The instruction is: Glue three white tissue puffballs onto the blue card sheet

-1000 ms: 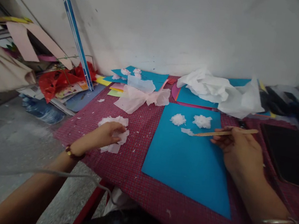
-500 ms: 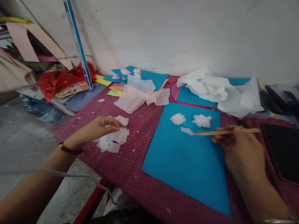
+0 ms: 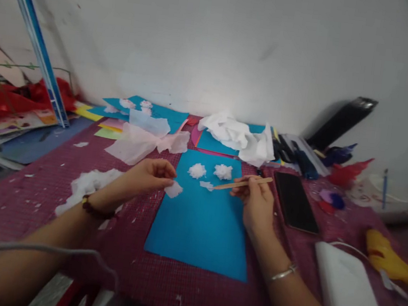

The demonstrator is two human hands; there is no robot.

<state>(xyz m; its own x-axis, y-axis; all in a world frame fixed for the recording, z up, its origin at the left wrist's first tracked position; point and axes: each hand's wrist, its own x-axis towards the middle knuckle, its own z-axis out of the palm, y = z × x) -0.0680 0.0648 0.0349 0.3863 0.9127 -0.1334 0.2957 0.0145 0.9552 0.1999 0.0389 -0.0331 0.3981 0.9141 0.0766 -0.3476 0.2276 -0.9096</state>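
My left hand pinches a small piece of white tissue paper over the left edge of a blue sheet of paper. In my right hand is a thin wooden stick, its pointed tip at a small white paper scrap on the sheet. Two fluffy white paper tufts, a left one and a right one, sit near the sheet's top. Partly behind my left forearm lies a pile of white tissue pieces.
Crumpled white tissue and pink tissue lie at the back. A black phone and a white box-like object are on the right, with a yellow object beyond. A grey cable crosses my left forearm.
My left hand has moved right, from the tissue pile to the blue sheet, with a tissue piece in its fingers. The view has turned right; the stick tip stays by the scrap.
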